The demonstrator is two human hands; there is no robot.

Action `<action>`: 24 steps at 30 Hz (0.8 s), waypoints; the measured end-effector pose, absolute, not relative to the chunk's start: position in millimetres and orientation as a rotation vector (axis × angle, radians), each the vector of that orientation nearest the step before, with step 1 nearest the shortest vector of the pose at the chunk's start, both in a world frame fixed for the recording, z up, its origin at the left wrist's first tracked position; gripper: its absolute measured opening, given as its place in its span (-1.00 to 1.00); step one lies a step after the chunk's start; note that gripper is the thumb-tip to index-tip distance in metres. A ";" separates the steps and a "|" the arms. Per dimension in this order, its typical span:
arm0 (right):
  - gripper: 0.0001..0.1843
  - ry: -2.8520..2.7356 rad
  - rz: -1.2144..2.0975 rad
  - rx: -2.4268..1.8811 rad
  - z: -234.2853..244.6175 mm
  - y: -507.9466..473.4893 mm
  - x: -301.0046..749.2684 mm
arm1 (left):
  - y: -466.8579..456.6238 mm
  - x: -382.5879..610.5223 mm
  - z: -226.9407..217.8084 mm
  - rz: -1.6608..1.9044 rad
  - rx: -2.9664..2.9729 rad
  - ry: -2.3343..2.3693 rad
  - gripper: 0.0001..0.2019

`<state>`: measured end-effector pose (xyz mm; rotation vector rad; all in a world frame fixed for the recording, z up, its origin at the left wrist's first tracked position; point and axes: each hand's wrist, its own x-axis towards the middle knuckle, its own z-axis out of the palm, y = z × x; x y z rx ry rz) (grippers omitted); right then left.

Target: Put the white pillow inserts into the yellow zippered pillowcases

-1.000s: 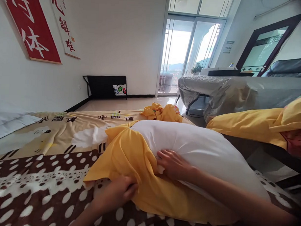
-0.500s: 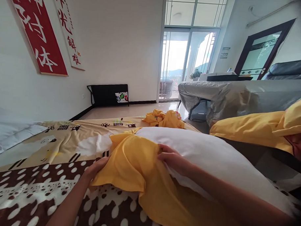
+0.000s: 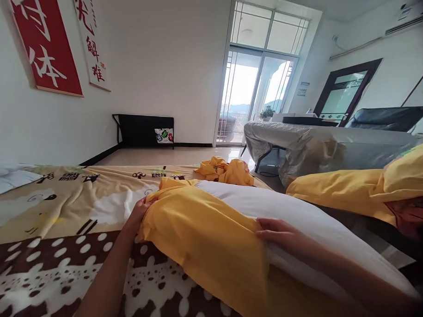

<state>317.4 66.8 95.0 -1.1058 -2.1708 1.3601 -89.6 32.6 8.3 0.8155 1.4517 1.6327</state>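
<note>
A white pillow lies across the bed in front of me, its near and left part covered by a yellow pillowcase. My left hand grips the pillowcase's far left corner, fingers curled into the cloth. My right hand rests on the pillow at the pillowcase's open edge, fingers closed on the yellow hem. Both forearms reach in from the bottom of the view.
The bed carries a brown and cream patterned blanket. A crumpled yellow cloth lies at the bed's far end, another yellow pillow at right. A covered table and a black rack stand beyond.
My left hand slid from the near hem to the pillowcase's far left corner. My right hand moved right along the pillow, and the yellow case now covers more of it.
</note>
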 end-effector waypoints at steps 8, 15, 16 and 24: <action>-0.74 -2.849 0.309 -1.196 122.5 57.2 234.7 | -4.6 -121.0 -13.5 1.275 0.598 1.239 -0.52; -0.69 -2.965 -0.160 -0.686 148.9 53.7 110.6 | 0.3 -86.7 24.0 1.471 0.515 0.967 -0.59; -0.67 -2.992 -0.142 -0.626 149.2 57.6 99.7 | 1.8 -79.6 29.5 1.505 0.541 0.933 -0.57; -0.55 -2.778 0.381 -0.405 149.8 93.6 74.2 | -10.0 -36.3 63.4 1.804 0.648 1.051 -0.66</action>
